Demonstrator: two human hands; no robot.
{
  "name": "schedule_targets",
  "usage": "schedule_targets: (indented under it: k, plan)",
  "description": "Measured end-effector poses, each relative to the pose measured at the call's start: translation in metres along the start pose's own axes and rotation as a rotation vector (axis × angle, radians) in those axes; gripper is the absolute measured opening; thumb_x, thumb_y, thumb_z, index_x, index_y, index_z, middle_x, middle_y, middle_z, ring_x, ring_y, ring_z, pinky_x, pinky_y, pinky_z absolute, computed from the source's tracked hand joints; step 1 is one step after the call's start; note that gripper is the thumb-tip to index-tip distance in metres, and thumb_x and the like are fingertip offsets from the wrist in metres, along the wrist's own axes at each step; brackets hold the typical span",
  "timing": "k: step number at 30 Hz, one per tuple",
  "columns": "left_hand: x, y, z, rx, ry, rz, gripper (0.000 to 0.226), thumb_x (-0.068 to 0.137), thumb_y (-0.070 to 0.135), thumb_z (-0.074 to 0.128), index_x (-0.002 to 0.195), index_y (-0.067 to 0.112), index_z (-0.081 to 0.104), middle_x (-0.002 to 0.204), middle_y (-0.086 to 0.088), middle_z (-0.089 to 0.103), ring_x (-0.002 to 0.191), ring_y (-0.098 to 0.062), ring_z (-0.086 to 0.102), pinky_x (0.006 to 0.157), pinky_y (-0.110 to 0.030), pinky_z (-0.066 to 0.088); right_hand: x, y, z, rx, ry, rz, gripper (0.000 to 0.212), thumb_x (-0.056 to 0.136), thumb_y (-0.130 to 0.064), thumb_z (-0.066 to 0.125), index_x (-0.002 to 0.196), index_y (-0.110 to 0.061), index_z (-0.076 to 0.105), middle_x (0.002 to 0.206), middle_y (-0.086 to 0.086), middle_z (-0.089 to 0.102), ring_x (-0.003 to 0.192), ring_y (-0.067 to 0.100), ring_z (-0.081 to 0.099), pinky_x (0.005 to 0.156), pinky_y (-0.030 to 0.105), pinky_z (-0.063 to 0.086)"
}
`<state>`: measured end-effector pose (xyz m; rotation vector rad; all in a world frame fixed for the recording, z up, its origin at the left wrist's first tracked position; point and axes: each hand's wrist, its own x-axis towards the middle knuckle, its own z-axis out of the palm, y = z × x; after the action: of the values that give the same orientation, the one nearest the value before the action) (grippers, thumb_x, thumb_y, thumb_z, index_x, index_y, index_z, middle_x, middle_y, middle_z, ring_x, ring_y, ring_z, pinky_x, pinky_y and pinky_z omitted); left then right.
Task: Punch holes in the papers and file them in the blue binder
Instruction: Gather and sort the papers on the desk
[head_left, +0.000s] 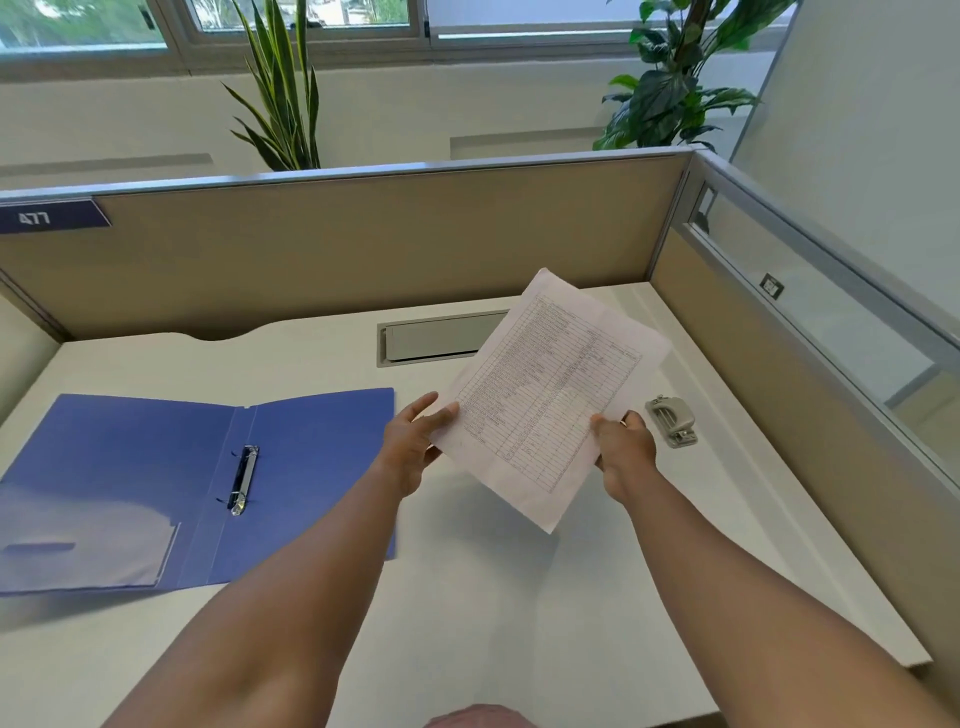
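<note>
So the papers (550, 395) are up in the air over the desk (519, 597), held tilted with one corner pointing toward the far partition (363, 249). Looks like a printed table on the top sheet; can't tell how many sheets are in the stack.

Using the papers as the reference: the hole punch (671, 420) sits on the desk just to their right, right next to the right hand. The blue binder (171, 483) lies open flat well off to their left, ring mechanism (244, 480) showing in the spine. I can't tell whether the rings are open.

My take on the step: this is squaring up the stack before it goes into the punch. I'd tap the edges so all sheets line up, then feed the long edge fully into the punch slot, centred, so the holes match the rings. If the sheets are skewed, the holes won't line up, and a loose grip lets them fan out.

Hands: the left hand (415, 441) pinches the papers' left edge, thumb on top, other fingers mostly behind the sheet. The right hand (623, 447) grips the lower right edge, thumb on the front, fingers curled behind. Both forearms reach forward from the bottom of the view, angling in toward the papers.
</note>
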<state>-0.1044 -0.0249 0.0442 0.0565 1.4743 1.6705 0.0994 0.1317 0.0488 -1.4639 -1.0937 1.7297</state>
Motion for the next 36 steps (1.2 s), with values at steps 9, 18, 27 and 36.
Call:
schedule_targets:
  k: [9,18,27,36]
  plan:
    - [-0.010,-0.006,0.002,-0.056,-0.049,0.010,0.032,0.083,0.008,0.077,0.111,0.016,0.065,0.118,-0.006,0.071,0.107,-0.025,0.068,0.091,-0.039,0.056,-0.026,0.000,0.027,0.207,-0.009,0.077,0.020,0.095,-0.002,0.055,0.113,-0.011,0.053,0.100,0.007,0.063,0.084,0.019,0.064,0.081,0.039,0.057]
    - [-0.015,0.004,-0.017,-0.065,-0.036,0.046,0.049,0.081,0.006,0.078,0.127,0.010,0.060,0.119,-0.008,0.070,0.106,-0.029,0.067,0.090,-0.049,0.056,-0.052,0.009,0.037,0.190,-0.099,0.086,0.018,0.089,0.002,0.062,0.090,-0.014,0.053,0.102,0.013,0.065,0.090,0.025,0.065,0.081,0.043,0.057]
    - [-0.018,0.027,-0.056,0.084,-0.072,0.091,0.043,0.083,0.005,0.077,0.123,0.007,0.063,0.116,-0.007,0.071,0.105,-0.027,0.068,0.083,-0.042,0.057,-0.061,0.008,0.029,0.271,-0.034,0.065,0.016,0.087,0.001,0.066,0.091,-0.011,0.056,0.107,0.014,0.068,0.090,0.026,0.067,0.076,0.039,0.058]
    - [-0.010,0.042,-0.084,0.334,-0.120,0.067,0.038,0.086,0.006,0.074,0.122,0.008,0.062,0.113,-0.008,0.070,0.101,-0.025,0.066,0.090,-0.051,0.052,-0.048,0.013,0.011,0.140,0.035,0.056,0.033,0.083,-0.001,0.072,0.110,-0.014,0.057,0.115,0.013,0.065,0.095,0.024,0.062,0.089,0.040,0.054]
